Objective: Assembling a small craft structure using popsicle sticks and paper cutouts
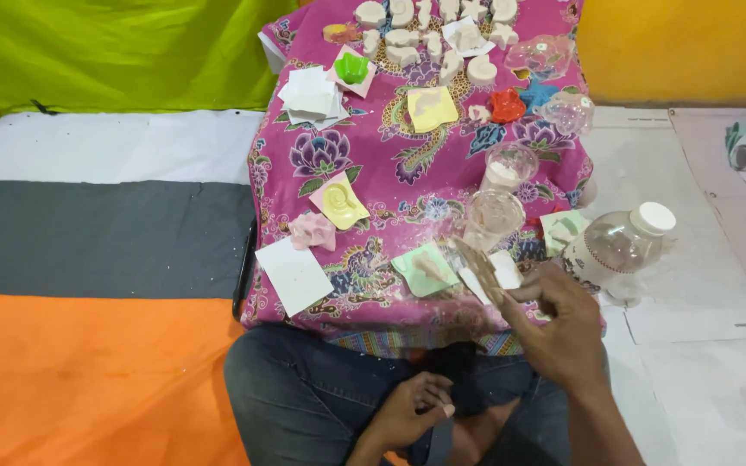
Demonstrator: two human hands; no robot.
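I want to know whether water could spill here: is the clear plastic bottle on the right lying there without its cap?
No, the clear plastic bottle has its white cap on, beside the right hand.

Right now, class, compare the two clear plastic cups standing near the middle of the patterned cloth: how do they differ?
The farther cup holds white powder in its lower part; the nearer cup looks empty, only dusted inside. The farther cup stands higher up the cloth, clear of the hands; the nearer cup stands just beyond the right hand and the flat stick it holds. Both are clear, upright and open-topped.
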